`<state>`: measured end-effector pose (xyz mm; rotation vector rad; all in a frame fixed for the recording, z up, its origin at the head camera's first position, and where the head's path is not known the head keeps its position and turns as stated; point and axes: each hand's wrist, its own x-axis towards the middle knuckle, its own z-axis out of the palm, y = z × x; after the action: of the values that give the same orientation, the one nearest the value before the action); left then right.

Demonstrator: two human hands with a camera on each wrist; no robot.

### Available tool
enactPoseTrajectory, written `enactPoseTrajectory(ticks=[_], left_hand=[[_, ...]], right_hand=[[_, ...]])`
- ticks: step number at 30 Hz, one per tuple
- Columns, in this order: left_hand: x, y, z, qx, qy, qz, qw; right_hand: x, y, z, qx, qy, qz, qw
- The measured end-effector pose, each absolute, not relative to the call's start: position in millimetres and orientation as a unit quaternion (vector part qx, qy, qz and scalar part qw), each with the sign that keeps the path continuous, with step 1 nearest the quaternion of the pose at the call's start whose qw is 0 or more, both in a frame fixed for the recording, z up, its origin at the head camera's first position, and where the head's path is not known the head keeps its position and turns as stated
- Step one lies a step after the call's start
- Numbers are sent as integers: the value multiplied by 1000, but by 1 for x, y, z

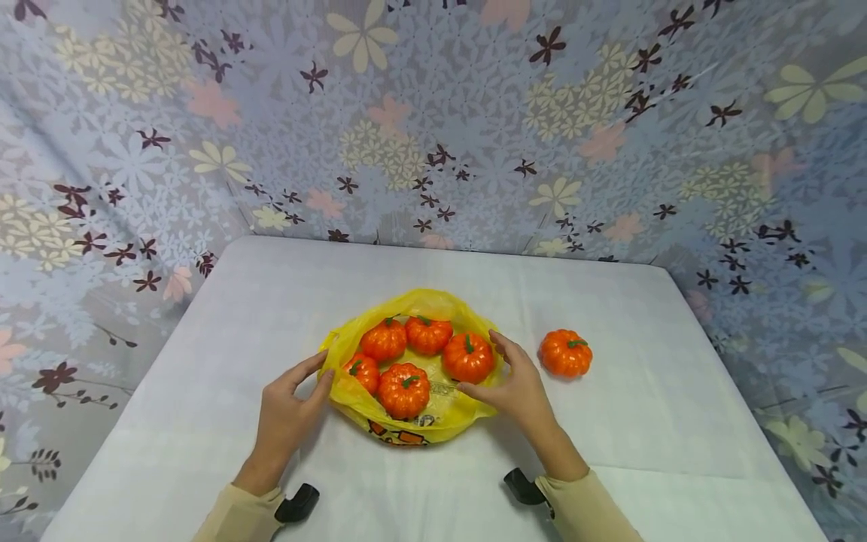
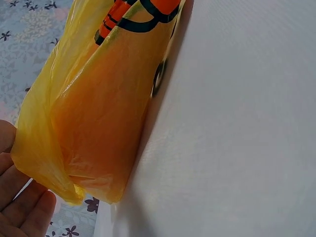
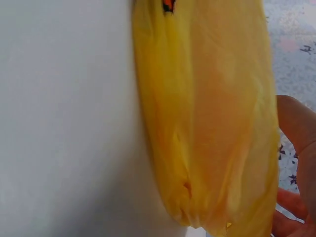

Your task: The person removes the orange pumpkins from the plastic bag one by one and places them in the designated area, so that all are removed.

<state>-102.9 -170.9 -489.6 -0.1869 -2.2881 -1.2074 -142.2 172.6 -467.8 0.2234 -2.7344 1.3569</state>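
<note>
A yellow plastic bag [image 1: 443, 433] with a dark and orange print lies wide-mouthed on the table. Several small orange pumpkins with green stems sit inside it, among them a front pumpkin [image 1: 403, 391] and a right-hand pumpkin [image 1: 468, 358]. My left hand [image 1: 287, 410] holds the bag's left rim between thumb and fingers. At the opposite rim, my right hand [image 1: 518, 388] grips the bag, its thumb over the edge beside the right-hand pumpkin. Both wrist views show the bag's thin side [image 2: 103, 123] bulging with orange showing through; its far contents are hidden there.
One more pumpkin [image 1: 565, 354] lies on the white-covered table [image 1: 650, 406], right of the bag and near my right hand. A floral cloth [image 1: 467, 135] hangs behind the table and along its sides.
</note>
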Motion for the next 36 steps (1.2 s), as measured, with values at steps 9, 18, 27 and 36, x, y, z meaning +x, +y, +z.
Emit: enactPoseTrajectory(ticks=[9,18,27,36], left_hand=[[-99,-171,-493,-60,-851,-451,261],[-98,-169,-492,-55,-852,-457,250],[-99,-169,-491,-54,-854,-453,250],[-101,-171,-493,-69,-844,-455,275]], right_hand=[[-146,166,-476,53,-907,417,23],[-146,164,-483,39,-907,418,30],[-148,163,-487,50,-907,413,65],[-146,163,-478,44,-896,437,68]])
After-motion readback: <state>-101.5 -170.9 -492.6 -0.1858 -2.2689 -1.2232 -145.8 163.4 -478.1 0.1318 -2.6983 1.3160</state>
